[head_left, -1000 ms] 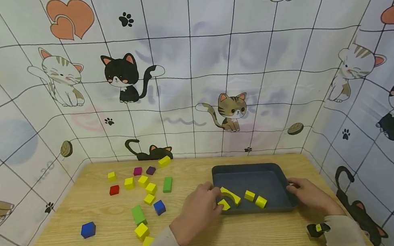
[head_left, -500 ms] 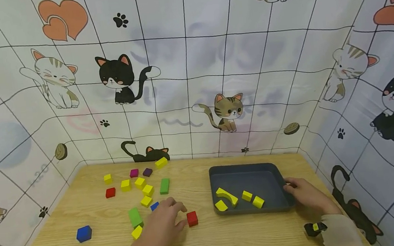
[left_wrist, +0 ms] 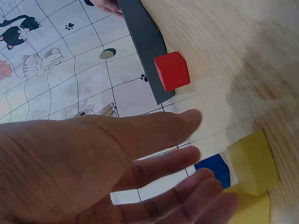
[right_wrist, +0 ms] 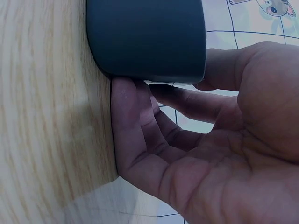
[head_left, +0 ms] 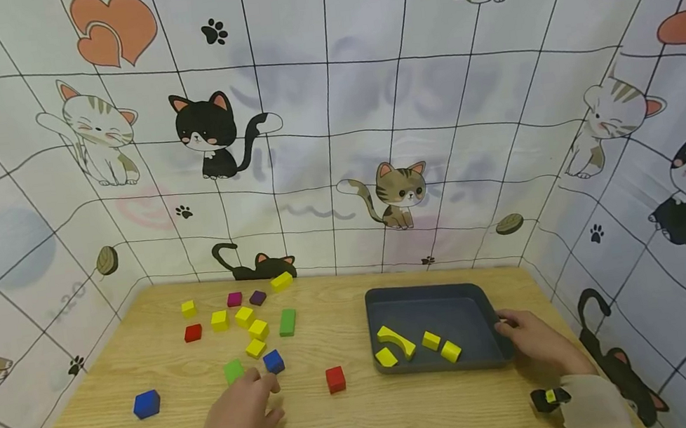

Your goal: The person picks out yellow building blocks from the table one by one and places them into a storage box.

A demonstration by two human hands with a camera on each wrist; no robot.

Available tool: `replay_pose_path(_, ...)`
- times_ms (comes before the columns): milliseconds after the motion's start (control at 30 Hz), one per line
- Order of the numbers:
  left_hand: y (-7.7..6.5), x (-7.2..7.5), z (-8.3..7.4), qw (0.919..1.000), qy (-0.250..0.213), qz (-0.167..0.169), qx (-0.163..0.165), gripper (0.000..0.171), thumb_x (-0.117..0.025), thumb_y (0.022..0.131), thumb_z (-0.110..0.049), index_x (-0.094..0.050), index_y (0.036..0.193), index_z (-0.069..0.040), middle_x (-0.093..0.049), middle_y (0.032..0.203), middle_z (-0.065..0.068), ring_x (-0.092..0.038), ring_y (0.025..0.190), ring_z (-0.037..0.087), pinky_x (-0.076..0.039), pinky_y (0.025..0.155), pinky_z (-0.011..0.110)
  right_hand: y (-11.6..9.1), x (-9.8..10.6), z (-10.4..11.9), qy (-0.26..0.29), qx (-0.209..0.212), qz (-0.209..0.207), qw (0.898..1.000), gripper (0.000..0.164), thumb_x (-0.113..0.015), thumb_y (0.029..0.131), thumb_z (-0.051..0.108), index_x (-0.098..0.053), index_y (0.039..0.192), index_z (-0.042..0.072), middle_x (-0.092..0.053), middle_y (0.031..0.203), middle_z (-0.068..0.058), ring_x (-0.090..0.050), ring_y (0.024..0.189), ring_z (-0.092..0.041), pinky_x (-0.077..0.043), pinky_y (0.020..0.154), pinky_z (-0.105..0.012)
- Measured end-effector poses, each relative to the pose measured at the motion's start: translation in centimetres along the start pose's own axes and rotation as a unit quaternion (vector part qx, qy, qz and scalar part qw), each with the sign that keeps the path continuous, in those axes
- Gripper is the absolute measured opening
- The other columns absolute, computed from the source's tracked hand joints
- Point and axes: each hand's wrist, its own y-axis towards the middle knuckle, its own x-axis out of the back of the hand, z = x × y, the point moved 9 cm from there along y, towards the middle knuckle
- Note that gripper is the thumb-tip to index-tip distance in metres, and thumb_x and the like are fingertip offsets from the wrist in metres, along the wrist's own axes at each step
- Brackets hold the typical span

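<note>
My left hand hovers over the table at the front left with relaxed fingers and nothing in its grasp. Two yellow blocks lie just beyond its fingertips in the left wrist view; the hand hides them in the head view. Close by are a green block and a blue block. A red block sits between this hand and the dark grey tray. My right hand grips the tray's right edge, thumb at the rim and fingers low against the wall. Inside lie a yellow arch and several small yellow blocks.
Several yellow blocks are scattered at the back left, with a green block, a magenta block, a purple block and a red block. Another blue block lies far left. A cat-print curtain encloses the table's back and sides.
My left hand has left the tray, where it was at the yellow pieces, and moved left past the red block to the yellow blocks. The right hand stays at the tray's edge.
</note>
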Motion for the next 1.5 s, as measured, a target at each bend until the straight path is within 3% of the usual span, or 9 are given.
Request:
replay_pose_path(233, -0.6, -0.1, 0.2, 0.9999, 0.008, 0.014, 0.005, 0.025, -0.085, 0.079, -0.017, -0.065, 0.094, -0.014, -0.051, 0.084, 0.000, -0.049, 0.067, 0.014, -0.049, 0.060, 0.032, 0.0, 0.1, 0.1, -0.007, 0.006, -0.001, 1.000, 0.049, -0.047, 0.109, 0.017, -0.037, 0.146, -0.014, -0.043, 0.143, -0.036, -0.046, 0.127, -0.051, -0.043, 0.098, -0.061)
replay_pose_path(467, -0.5, -0.6, 0.0, 0.9993, 0.002, 0.033, -0.016, 0.019, -0.080, 0.082, -0.003, -0.067, 0.093, -0.012, -0.054, 0.083, 0.000, -0.054, 0.070, 0.013, -0.052, 0.063, 0.033, 0.0, 0.2, 0.0, -0.009, 0.010, 0.002, 1.000, 0.049, -0.046, 0.109, 0.018, -0.036, 0.146, -0.013, -0.042, 0.144, -0.036, -0.045, 0.128, -0.051, -0.043, 0.099, -0.061)
replay_pose_path(700, -0.7, -1.4, 0.0, 0.9956, -0.050, 0.070, -0.036, 0.024, -0.082, 0.078, 0.000, -0.067, 0.094, -0.009, -0.056, 0.087, 0.002, -0.056, 0.077, 0.017, -0.055, 0.069, 0.036, 0.2, 0.3, -0.1, -0.007, 0.009, 0.001, 1.000, 0.050, -0.047, 0.109, 0.018, -0.036, 0.146, -0.014, -0.042, 0.143, -0.037, -0.045, 0.128, -0.051, -0.043, 0.098, -0.061)
replay_pose_path(933, -0.6, -2.7, 0.3, 0.9889, -0.093, 0.115, -0.010, 0.020, -0.082, 0.081, -0.004, -0.069, 0.095, -0.011, -0.057, 0.089, 0.002, -0.055, 0.079, 0.019, -0.055, 0.075, 0.042, 0.3, 0.2, -0.2, -0.012, 0.011, 0.000, 1.000, 0.050, -0.047, 0.109, 0.018, -0.036, 0.145, -0.014, -0.043, 0.143, -0.036, -0.046, 0.127, -0.051, -0.044, 0.098, -0.061)
replay_pose_path(1500, 0.1, -2.8, -1.4, 0.9915, -0.078, 0.094, -0.045, 0.016, -0.078, 0.084, -0.003, -0.071, 0.094, -0.013, -0.058, 0.089, -0.003, -0.057, 0.080, 0.015, -0.056, 0.075, 0.036, 0.1, 0.0, 0.1, -0.003, 0.007, 0.006, 1.000, 0.050, -0.046, 0.109, 0.017, -0.034, 0.147, -0.013, -0.039, 0.146, -0.035, -0.041, 0.131, -0.052, -0.039, 0.102, -0.063)
